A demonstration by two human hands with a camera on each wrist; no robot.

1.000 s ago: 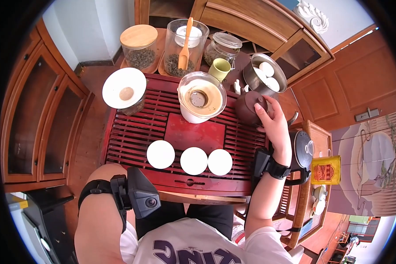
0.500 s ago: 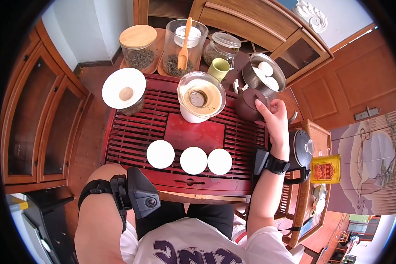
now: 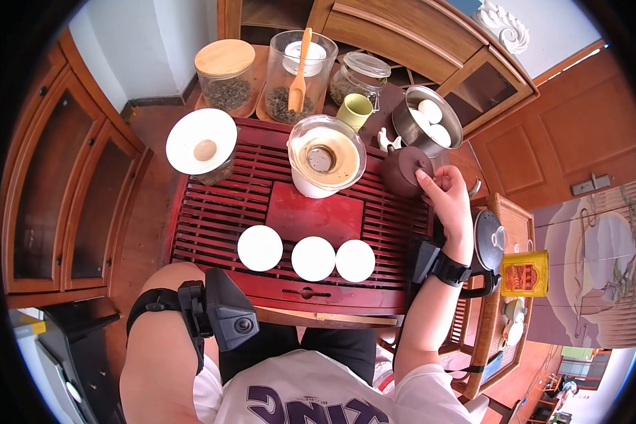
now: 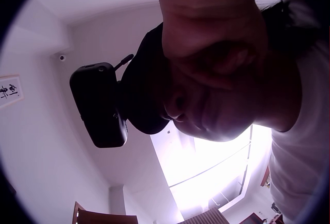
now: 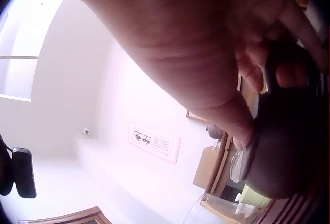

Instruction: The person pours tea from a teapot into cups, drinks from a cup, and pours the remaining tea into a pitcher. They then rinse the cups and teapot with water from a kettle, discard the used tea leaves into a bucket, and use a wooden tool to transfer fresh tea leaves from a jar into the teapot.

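Observation:
At the right end of the slatted red tray (image 3: 311, 298), the right hand (image 3: 449, 205) holds a dark brown teapot (image 3: 401, 172), its fingers around the handle and its thumb at the lid's edge. The right wrist view shows the hand (image 5: 206, 44) close up, curled at the handle of the teapot (image 5: 286, 147), thumb against its upper part. The head view does not show the left hand. Dim in the left wrist view, the left hand (image 4: 214, 44) is raised near the person's face, fingers loosely curled, with nothing seen in it.
A strainer over a vessel (image 3: 325, 159) stands mid-tray, left of the teapot. Three white cups (image 3: 313, 258) line the front. A white funnel (image 3: 202, 141) sits back left. Behind are tea jars (image 3: 225, 74), a green cup (image 3: 355, 111) and a metal bowl (image 3: 427, 120); a kettle (image 3: 487, 240) stands right.
The right hand's fingers have drawn back from over the teapot's far side and curled in at its handle. The teapot has barely moved. The left arm looks the same.

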